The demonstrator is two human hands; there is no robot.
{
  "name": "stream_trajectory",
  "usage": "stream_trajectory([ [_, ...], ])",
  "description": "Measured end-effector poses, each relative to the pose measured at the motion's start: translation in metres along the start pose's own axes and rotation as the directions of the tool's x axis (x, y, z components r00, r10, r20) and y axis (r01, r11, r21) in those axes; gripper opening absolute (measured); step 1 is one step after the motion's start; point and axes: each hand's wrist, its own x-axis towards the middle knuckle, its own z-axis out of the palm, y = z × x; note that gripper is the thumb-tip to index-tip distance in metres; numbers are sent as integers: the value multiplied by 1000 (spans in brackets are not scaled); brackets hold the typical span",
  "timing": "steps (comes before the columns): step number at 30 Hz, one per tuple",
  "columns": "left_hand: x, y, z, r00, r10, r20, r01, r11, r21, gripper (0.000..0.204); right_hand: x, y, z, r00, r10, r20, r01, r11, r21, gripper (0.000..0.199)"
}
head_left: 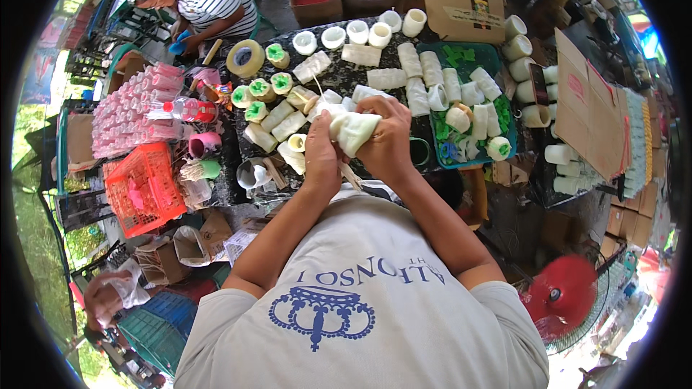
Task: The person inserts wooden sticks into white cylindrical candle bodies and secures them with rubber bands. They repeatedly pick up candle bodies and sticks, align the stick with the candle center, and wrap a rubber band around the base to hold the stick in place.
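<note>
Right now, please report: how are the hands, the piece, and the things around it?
Left hand, right hand: both on pale piece. Piece: held between them, surface folded. Close beyond: white rolls.

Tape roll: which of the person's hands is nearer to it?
Left. The left hand, at the white piece's left side, is below and right of the tape roll in the picture; the right hand, gripping the piece, is farther right.

The held piece (355, 132) is creamy white; the desk (216, 195) black, speckled with white; the tray (486, 55) teal; the basket (162, 209) orange-red; the fan (566, 284) red. The near shirt (418, 302) is pale grey with a blue crown (322, 315), the far shirt (210, 3) striped dark and white.
</note>
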Motion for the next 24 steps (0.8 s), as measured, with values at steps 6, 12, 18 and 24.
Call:
stream_trajectory([
  [6, -1, -2, 9, 1000, -18, 20, 22, 982, -189, 55, -1, 0, 6, 992, -115, -51, 112, 992, -60, 20],
  [12, 11, 3, 6, 1000, -25, -2, 23, 946, -324, 45, -2, 2, -3, 992, -125, 22, 127, 990, -66, 27],
  [18, -1, 7, 27, 962, 268, 48, -253, 946, -205, 33, -7, 11, -11, 994, -110, -18, 111, 993, 38, 28],
  [24, 1, 18, 26, 989, 136, -56, -145, 964, -222, 33, -9, 9, -30, 964, -229, -132, 213, 969, -124, 15],
])
